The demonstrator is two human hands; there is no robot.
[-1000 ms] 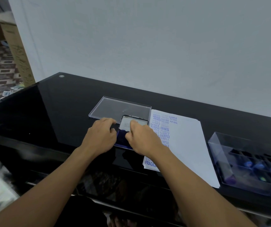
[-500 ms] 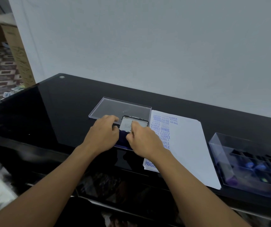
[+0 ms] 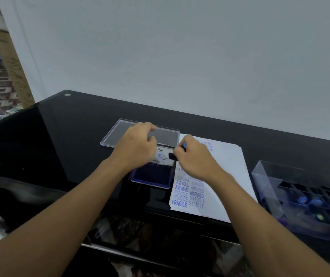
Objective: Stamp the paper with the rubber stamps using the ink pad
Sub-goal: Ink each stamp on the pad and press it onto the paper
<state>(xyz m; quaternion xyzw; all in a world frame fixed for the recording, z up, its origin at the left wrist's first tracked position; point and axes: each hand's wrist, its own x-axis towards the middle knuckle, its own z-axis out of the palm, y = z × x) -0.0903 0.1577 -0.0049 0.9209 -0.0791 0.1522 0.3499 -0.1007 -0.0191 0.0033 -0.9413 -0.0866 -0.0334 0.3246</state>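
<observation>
The ink pad (image 3: 151,176) lies open on the black table, its blue pad bare and its labelled lid (image 3: 165,156) tilted up behind it. My left hand (image 3: 135,148) is at the lid's left edge, with curled fingers holding it. A rubber stamp (image 3: 172,156) with a black base and blue knob is pinched in my right hand (image 3: 197,159), which hovers over the pad's right edge and the left side of the paper (image 3: 228,176). The paper carries several blue prints such as FRAGILE, AIR MAIL, AMENDED and SAMPLE.
A clear plastic cover (image 3: 116,134) lies flat behind the ink pad. At the right stands a clear box (image 3: 276,188) with several more stamps in its compartments. The glossy table's front edge (image 3: 180,218) runs just below the paper. A pale wall rises behind.
My right hand has lifted off the ink pad and moved right toward the paper, so the stamp now shows. My left hand has shifted back toward the lid, uncovering the blue pad.
</observation>
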